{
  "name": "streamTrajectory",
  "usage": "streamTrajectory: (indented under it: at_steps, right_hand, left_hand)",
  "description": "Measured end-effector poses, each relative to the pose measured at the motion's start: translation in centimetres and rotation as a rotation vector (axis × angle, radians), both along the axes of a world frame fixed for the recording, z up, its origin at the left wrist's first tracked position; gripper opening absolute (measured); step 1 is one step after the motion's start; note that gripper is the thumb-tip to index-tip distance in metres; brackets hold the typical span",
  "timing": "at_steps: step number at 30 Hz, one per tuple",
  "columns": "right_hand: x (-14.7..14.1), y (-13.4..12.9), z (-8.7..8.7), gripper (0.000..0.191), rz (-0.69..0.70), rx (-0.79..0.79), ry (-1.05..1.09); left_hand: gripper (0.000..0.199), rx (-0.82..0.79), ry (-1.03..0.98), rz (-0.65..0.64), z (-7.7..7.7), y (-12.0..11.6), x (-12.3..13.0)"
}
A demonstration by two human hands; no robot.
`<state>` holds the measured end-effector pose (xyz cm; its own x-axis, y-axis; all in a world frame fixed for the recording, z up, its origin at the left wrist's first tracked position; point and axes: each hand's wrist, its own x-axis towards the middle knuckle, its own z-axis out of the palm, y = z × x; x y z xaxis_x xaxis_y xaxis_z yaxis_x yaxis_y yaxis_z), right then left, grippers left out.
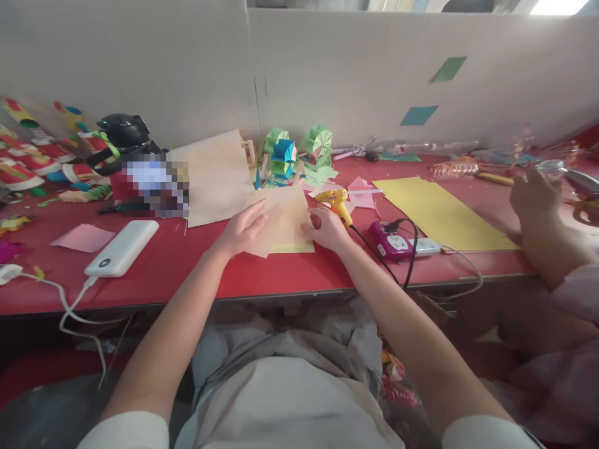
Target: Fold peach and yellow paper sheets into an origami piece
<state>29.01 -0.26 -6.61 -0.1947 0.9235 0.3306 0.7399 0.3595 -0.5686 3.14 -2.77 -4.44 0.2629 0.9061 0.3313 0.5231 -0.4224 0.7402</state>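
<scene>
Pale cream paper [283,218] lies on the red table in front of me, its sheets overlapping at slightly different angles. My left hand [241,231] rests at the paper's left side, fingers apart and pointing up and right. At the right edge of the paper is my right hand [326,227], its fingers curled close to the sheet; whether they pinch it is too small to make out. Just beyond that hand lies a yellow glue gun [337,202]. Green and blue folded paper pieces [283,153] stand behind the paper.
A white power bank [124,248] and pink paper [82,237] are left on the red table [187,274]. To the right sit a purple power socket [389,242] with cables and a yellow sheet [444,215]. Another person's hand [536,196] is at far right.
</scene>
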Motion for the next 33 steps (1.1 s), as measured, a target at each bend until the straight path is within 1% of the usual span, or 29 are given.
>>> streamTrajectory:
  at_steps: [1,3,5,7,10,11,13,16,18,20,24,28,30,33]
  right_hand:
    - [0.0,0.0,0.0,0.045,-0.009,0.008,0.000]
    - [0.0,0.0,-0.1,0.047,-0.015,0.013,-0.004]
    - [-0.1,0.0,-0.1,0.047,-0.020,0.014,0.011]
    - [-0.1,0.0,0.0,0.046,-0.025,0.005,0.081]
    - [-0.3,-0.2,0.2,0.043,-0.011,-0.078,0.307]
    - [-0.4,-0.2,0.4,0.042,-0.001,-0.127,0.399]
    - [-0.5,-0.4,0.7,0.037,0.007,-0.231,0.580]
    - [-0.4,-0.5,1.3,0.029,0.020,-0.396,0.789]
    - [-0.2,-0.4,1.6,0.024,0.039,-0.482,0.863]
    - [-0.1,-0.3,1.7,0.021,0.049,-0.530,0.896]
    - [-0.1,-0.4,1.9,0.016,0.041,-0.587,0.981]
    - [0.0,-0.5,2.1,0.020,0.033,-0.613,1.087]
    - [0.1,-0.4,2.0,0.021,0.045,-0.599,1.077]
    - [0.3,0.0,1.7,0.020,0.074,-0.558,0.979]
  left_hand:
    - [0.056,-0.004,0.023,0.002,0.0,0.1,-0.1]
    - [0.056,0.013,0.103,0.059,-0.1,0.4,-0.7]
    - [0.057,0.025,0.203,0.135,-0.3,0.9,-1.4]
    - [0.053,0.032,0.260,0.250,-0.5,1.2,-2.3]
    - [0.040,-0.003,0.262,0.479,-0.7,1.6,-3.5]
    - [0.037,-0.034,0.262,0.533,-0.7,1.6,-3.8]
    - [0.035,-0.098,0.266,0.582,-0.9,1.7,-4.4]
    - [0.032,-0.139,0.225,0.556,-1.0,1.8,-4.6]
    - [0.031,-0.150,0.171,0.524,-1.1,1.8,-4.5]
    - [0.031,-0.168,0.128,0.493,-1.1,1.7,-4.2]
    - [0.036,-0.185,0.104,0.417,-1.1,1.4,-3.9]
    - [0.038,-0.126,0.185,0.253,-1.0,1.1,-3.7]
    - [0.037,-0.078,0.225,0.189,-0.9,1.0,-3.4]
    - [0.041,-0.047,0.277,0.172,-0.7,0.8,-2.9]
